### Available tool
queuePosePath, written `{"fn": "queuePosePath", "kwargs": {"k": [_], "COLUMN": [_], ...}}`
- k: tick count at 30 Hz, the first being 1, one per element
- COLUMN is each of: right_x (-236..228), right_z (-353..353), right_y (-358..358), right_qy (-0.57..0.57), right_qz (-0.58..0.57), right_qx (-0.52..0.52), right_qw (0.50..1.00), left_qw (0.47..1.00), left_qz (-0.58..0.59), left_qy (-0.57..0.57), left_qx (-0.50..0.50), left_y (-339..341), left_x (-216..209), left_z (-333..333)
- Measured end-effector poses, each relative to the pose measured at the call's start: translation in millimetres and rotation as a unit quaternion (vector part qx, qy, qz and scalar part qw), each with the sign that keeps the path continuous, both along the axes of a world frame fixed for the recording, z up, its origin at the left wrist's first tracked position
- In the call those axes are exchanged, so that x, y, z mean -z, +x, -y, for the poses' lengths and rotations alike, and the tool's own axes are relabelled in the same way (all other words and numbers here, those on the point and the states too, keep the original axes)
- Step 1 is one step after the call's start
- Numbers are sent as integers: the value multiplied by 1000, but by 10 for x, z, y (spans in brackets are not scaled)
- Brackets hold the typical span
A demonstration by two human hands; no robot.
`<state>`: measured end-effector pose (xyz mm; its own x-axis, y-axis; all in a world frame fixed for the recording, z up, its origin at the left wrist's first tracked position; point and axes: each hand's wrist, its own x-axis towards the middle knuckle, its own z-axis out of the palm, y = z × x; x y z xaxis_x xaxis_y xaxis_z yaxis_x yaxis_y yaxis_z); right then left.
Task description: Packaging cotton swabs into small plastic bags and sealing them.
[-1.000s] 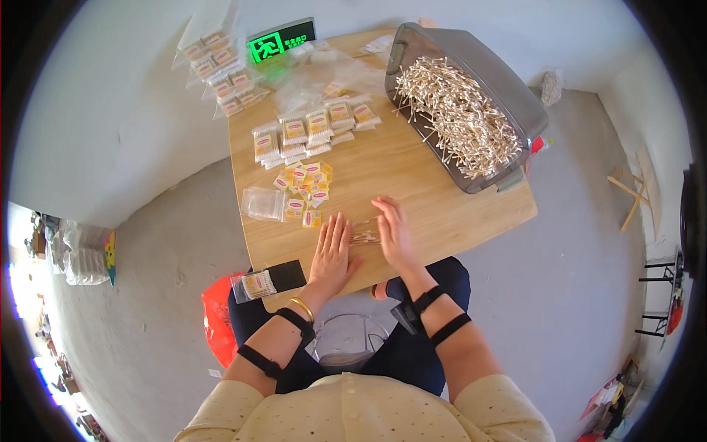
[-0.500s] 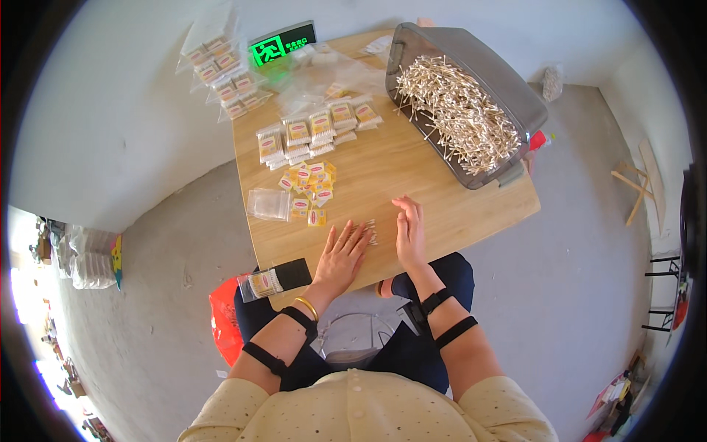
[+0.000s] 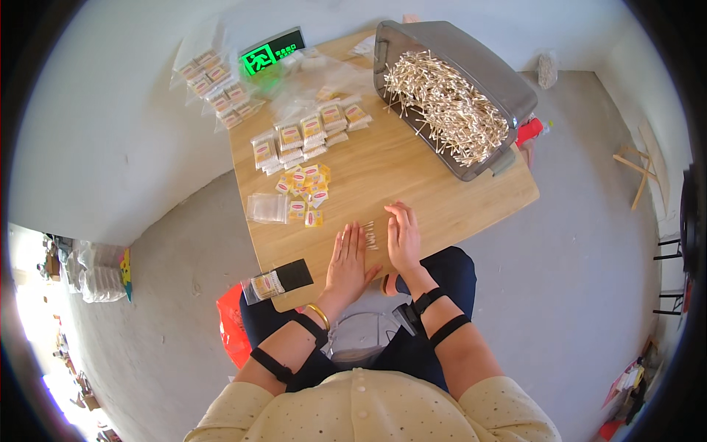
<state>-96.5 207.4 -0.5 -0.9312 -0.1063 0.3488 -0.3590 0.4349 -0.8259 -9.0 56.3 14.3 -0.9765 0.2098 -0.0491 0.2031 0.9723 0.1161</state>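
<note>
A short row of cotton swabs (image 3: 370, 236) lies on the wooden table (image 3: 412, 180) between my hands. My left hand (image 3: 348, 258) rests flat along the left of the row, fingers stretched out and pressed side by side. On the other side, my right hand (image 3: 403, 237) stands on edge with its fingers loosely curved, and nothing shows in it. Just beyond my left hand are a small pile of yellow and white cards (image 3: 305, 180) and some clear plastic bags (image 3: 268, 208). A filled swab packet (image 3: 266, 284) lies on a black pad (image 3: 296, 274) at the near left corner.
A grey plastic bin (image 3: 471, 59) lies tipped on the far right of the table, heaped with loose swabs. Packed swab bags (image 3: 313, 130) stand in stacks at the far left, near a lit green sign (image 3: 271, 53). A red bag (image 3: 233, 324) hangs by my left leg.
My left hand has shifted off the swabs and straightened, so more of the row shows. My right hand has come slightly nearer and to the left. The whole view has shifted a little.
</note>
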Motion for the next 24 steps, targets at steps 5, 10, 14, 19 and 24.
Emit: {"fn": "queuePosePath", "kwargs": {"k": [5, 10, 14, 19, 24], "right_x": [-14, -52, -44, -30, -39], "right_z": [19, 56, 50, 47, 73], "right_y": [8, 16, 15, 17, 22], "right_qy": [5, 8, 12, 15, 14], "right_qz": [-11, -11, -18, -19, -5], "right_qx": [7, 10, 17, 20, 20], "right_qw": [1000, 1000, 1000, 1000, 1000], "left_qw": [999, 1000, 1000, 999, 999], "left_qz": [35, 0, 3, -14, -38], "left_qy": [6, 7, 9, 38, 1], "left_qx": [2, -28, -24, -14, -29], "left_y": [48, -275, -361, -318, -343], "left_x": [9, 7, -10, 57, 89], "left_z": [-22, 133, 162, 97, 78]}}
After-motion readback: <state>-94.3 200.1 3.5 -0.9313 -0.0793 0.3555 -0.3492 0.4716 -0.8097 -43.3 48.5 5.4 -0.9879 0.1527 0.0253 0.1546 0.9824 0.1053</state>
